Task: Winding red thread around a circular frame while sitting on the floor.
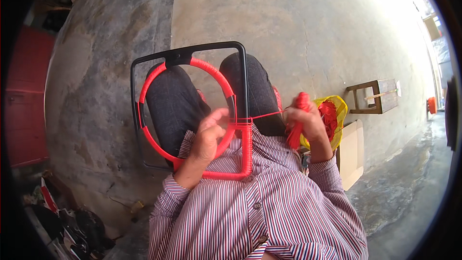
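A black square frame [245, 74] with a round ring [211, 69] inside rests on my lap. Red cord is wound around much of the ring and around the frame's near right corner [247, 156]. My left hand [208, 135] is inside the ring, its fingers stretched toward the ring's right side and slightly blurred. On the right, my right hand [307, 119] grips a bundle of red cord [295, 137]. From it a taut strand [266, 114] runs left to the frame's right bar, where the winding ends.
Right of my knees, a yellow bag [343, 110] holds more red cord, beside an open cardboard box [352, 156]. A small wooden stool [379, 98] stands farther right. Assorted items [86, 226] lie on the concrete floor at lower left, below a red panel [29, 96].
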### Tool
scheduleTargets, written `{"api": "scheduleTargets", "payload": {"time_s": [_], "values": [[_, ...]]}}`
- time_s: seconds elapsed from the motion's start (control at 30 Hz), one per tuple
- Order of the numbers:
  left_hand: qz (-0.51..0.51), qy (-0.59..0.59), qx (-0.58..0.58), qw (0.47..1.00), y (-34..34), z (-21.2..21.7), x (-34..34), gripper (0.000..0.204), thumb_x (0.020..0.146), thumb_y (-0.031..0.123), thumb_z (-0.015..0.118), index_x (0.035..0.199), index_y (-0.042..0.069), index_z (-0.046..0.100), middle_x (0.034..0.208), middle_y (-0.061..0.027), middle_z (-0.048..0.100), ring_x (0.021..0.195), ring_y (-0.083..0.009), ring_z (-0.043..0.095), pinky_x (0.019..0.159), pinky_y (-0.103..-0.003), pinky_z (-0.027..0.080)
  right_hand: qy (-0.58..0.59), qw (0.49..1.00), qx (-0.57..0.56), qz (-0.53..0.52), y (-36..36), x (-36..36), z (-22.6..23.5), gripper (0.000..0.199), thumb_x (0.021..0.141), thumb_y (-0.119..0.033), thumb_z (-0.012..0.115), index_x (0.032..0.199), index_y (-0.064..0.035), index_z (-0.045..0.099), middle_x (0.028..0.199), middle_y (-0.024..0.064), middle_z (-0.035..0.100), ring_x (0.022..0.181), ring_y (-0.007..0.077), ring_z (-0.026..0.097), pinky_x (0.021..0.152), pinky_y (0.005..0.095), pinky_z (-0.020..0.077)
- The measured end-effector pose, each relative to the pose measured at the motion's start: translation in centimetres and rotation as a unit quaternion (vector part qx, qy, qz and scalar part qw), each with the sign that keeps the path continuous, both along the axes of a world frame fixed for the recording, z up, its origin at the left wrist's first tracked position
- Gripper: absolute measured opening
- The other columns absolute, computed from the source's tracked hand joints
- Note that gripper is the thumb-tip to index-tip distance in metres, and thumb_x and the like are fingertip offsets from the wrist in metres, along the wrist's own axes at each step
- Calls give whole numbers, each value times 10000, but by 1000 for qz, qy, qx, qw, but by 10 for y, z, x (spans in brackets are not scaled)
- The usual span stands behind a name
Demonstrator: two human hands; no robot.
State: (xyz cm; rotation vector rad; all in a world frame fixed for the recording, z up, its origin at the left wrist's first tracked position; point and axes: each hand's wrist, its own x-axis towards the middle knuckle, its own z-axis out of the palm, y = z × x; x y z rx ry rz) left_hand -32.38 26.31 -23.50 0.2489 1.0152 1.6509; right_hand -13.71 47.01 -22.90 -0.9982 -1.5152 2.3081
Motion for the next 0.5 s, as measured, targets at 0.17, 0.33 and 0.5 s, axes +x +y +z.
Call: {"api": "scheduleTargets", "payload": {"time_s": [0.17, 0.33, 0.5], "values": [[-13, -55, -56, 997, 5, 5, -4, 286, 808, 58, 451, 1060, -31, 552, 820, -128, 648, 645, -208, 625, 593, -292, 504, 43, 991, 1, -124, -13, 14, -6, 187, 835, -105, 665, 704, -57, 541, 579, 50, 566, 487, 143, 542, 495, 258, 440], [-9, -79, -93, 992, 2, -2, -4, 154, 792, 104, 465, 888, 2, 530, 740, -157, 626, 536, -235, 611, 463, -322, 485, -2, 990, 27, -136, -29, 30, -2, 134, 797, -56, 655, 685, -48, 582, 569, 25, 575, 486, 113, 536, 494, 246, 425], [0, -130, -66, 989, 4, 2, -2, 72, 800, 37, 463, 822, 17, 528, 678, -133, 600, 446, -209, 535, 418, -312, 442, -32, 993, 86, -75, -36, 43, 5, 149, 763, -11, 647, 680, -56, 532, 576, -5, 542, 506, 84, 514, 496, 243, 405]]}}
